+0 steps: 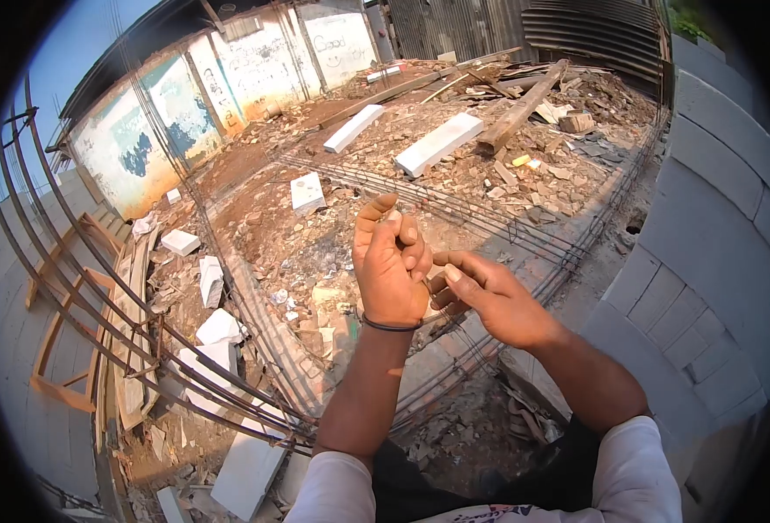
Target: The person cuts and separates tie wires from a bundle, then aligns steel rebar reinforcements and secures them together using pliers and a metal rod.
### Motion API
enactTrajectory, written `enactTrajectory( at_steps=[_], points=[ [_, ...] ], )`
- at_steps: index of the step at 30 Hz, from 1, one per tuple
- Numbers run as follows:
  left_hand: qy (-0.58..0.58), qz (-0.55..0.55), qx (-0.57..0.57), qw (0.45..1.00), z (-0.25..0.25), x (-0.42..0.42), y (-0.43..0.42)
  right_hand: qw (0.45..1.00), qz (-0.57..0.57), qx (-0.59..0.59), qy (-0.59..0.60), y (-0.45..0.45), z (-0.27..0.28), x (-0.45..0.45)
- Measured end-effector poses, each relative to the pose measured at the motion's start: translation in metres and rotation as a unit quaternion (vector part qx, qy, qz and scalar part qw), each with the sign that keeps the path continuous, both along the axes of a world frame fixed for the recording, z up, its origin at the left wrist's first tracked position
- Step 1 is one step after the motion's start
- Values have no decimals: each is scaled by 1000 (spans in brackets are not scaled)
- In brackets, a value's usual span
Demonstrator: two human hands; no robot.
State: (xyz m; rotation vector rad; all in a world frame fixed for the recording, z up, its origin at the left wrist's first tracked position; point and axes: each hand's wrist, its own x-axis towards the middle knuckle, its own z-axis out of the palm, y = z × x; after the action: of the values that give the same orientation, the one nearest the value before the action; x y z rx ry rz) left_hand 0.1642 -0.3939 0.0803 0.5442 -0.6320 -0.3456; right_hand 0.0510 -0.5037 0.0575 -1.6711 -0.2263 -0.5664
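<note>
My left hand (391, 266), with a dark band around its wrist, is raised in front of me with its fingers curled and the thumb against the index finger. Close beside it on the right, my right hand (500, 301) has thumb and fingers bent toward the left hand's fingers. Whatever lies in either pinch is too small to make out. Below and beyond both hands, long steel rebars (455, 209) run tied together in a low frame over the rubble.
Vertical rebars (62, 288) curve up at left. White blocks (440, 144) and a wooden beam (524, 106) lie on rubble. Timber boards (132, 349) lean at left. A grey block wall (690, 261) rises at right; a painted wall (219, 78) stands behind.
</note>
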Motion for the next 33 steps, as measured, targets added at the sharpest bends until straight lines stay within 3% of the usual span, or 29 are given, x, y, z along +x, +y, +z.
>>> enactTrajectory(
  at_steps=[2, 3, 4, 5, 6, 8, 12, 14, 15, 17, 21, 23, 25, 27, 29, 30, 33],
  points=[
    [17, 79, -43, 996, 1, 25, 14, 967, 121, 82, 208, 16, -8, -7],
    [30, 111, -53, 992, 3, 37, 23, 966, 131, 76, 209, 20, -16, -4],
    [32, 121, -54, 991, 3, 50, 31, 991, 46, -58, 113, 20, -28, 0],
    [44, 142, -70, 986, 1, 64, 39, 982, -40, -186, 12, 19, -36, 2],
    [54, 161, -86, 982, 3, 75, 48, 982, -32, -187, 13, 14, -37, -1],
    [63, 206, -80, 973, 6, 93, 72, 933, -78, -351, 31, 1, -31, -10],
    [105, 251, -117, 955, -10, 139, 109, 918, -98, -376, 75, -9, -42, -43],
    [146, 256, -99, 950, -14, 145, 108, 876, -136, -429, 175, -5, -42, -56],
    [158, 236, -106, 953, -11, 142, 106, 875, -134, -430, 177, -4, -52, -59],
    [170, 235, -119, 950, -17, 153, 113, 927, 7, -329, 182, -5, -71, -60],
    [201, 254, -128, 937, -23, 169, 132, 946, -46, -250, 201, -3, -65, -60],
    [188, 226, -113, 949, -19, 164, 133, 901, -89, -363, 218, -9, -77, -54],
    [173, 196, -123, 958, -15, 166, 140, 897, -65, -382, 211, -5, -102, -47],
    [180, 201, -137, 953, -21, 183, 162, 936, 14, -292, 198, -2, -111, -47],
    [199, 249, -116, 941, -28, 197, 184, 945, -14, -288, 154, -10, -97, -53],
    [211, 212, -103, 949, -48, 228, 204, 951, -28, -290, 102, -13, -88, -57],
    [162, 168, -49, 971, -58, 247, 185, 937, -99, -306, 139, -17, -59, -61]
  ],
)
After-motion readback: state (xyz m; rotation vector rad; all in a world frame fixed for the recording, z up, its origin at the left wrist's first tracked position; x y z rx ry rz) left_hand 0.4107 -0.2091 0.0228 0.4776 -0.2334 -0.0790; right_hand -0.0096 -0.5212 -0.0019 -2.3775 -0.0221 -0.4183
